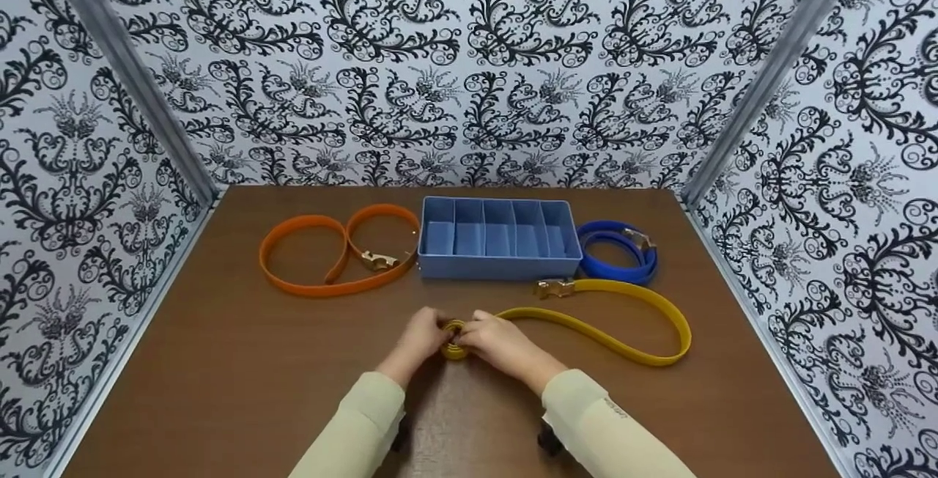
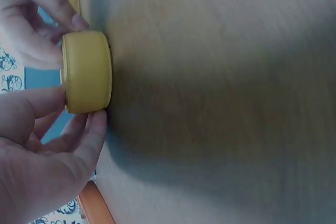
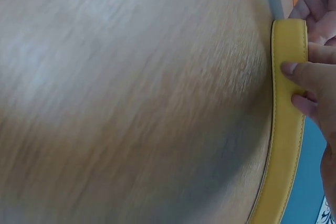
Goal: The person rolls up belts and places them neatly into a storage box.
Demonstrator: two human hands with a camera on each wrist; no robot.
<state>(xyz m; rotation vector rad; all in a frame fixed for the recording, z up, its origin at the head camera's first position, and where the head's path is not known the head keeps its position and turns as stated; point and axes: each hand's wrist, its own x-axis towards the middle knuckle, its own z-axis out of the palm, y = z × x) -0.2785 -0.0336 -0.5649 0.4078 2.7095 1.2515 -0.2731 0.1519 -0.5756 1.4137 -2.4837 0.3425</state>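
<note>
A yellow belt (image 1: 659,361) lies on edge on the table, one end wound into a small tight coil (image 1: 454,353). My left hand (image 1: 421,335) grips the coil from its left side, thumb and fingers round it in the left wrist view. From the other side my right hand (image 1: 502,342) pinches the coil where the strap leaves it; in the right wrist view its thumb presses on the yellow strap (image 3: 286,124). The loose length loops out to the right and back to a gold-coloured buckle (image 1: 555,288). Fingertips inside the coil are partly hidden.
Behind the hands stands a blue-grey box (image 1: 498,267) with several compartments. An orange belt (image 1: 322,290) lies in loose loops to its left, with a gold-coloured buckle. A coiled blue belt (image 1: 615,273) is at its right. Patterned walls (image 1: 469,97) enclose the brown table (image 1: 242,390).
</note>
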